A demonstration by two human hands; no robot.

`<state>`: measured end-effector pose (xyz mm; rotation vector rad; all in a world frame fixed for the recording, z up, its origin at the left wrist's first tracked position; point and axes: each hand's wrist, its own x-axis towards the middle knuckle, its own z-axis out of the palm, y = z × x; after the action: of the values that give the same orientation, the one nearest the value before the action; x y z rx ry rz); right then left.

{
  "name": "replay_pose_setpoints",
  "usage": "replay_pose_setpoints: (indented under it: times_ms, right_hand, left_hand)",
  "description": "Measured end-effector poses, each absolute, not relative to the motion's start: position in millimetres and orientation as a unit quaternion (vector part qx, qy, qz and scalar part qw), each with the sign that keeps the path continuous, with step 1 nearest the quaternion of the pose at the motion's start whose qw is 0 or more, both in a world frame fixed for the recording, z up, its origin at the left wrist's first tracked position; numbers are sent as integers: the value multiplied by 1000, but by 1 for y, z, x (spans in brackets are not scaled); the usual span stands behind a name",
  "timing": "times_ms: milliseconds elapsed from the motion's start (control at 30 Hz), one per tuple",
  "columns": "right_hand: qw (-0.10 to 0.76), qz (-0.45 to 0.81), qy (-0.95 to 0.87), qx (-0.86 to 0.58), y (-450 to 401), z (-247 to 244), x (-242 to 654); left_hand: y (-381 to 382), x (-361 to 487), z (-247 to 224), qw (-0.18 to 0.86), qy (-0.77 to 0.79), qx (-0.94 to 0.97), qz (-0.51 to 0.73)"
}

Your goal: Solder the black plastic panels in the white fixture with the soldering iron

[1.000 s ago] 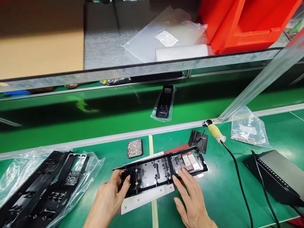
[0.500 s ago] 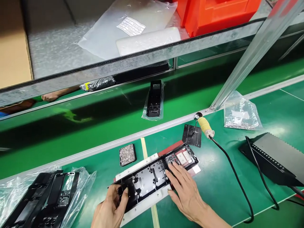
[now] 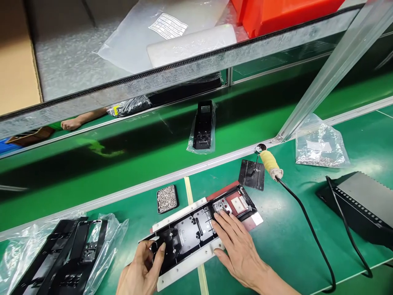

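A long black plastic housing [image 3: 184, 235] lies in a white-railed fixture [image 3: 190, 262] on the green bench. My left hand [image 3: 143, 264] grips the housing's near left end between thumb and fingers; part of the fingers is hidden behind it. My right hand [image 3: 238, 246] rests flat across the housing's right half, fingers stretched out beside a small panel with round holes [image 3: 221, 205]. Reddish-brown pads [image 3: 225, 190] show under the fixture's right end. Behind the fixture sits a small black tray of metal nuts or inserts [image 3: 167, 198].
A soldering iron with a yellow-wrapped handle [image 3: 270, 162] stands by a black plate [image 3: 251, 175], its cable trailing right. Bagged black housings [image 3: 64, 258] lie at left, another bagged part [image 3: 202, 127] beyond the rail. A grey-black device [image 3: 359, 205] sits right. Another person's hand [image 3: 71, 123] shows far left.
The camera view has shifted slightly, so the bench items appear a little displaced. Both hands keep nearly the same places on the housing.
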<state>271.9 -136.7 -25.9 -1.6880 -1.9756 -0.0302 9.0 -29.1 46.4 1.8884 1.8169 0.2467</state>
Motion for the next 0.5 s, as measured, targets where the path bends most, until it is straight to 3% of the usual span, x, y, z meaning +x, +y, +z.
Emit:
replay_pose_setpoints:
  times_ms: [500]
  right_hand:
    - [284, -7, -722, -631, -136, -36, 282]
  left_hand:
    - [-30, 14, 38, 262, 628, 729, 73]
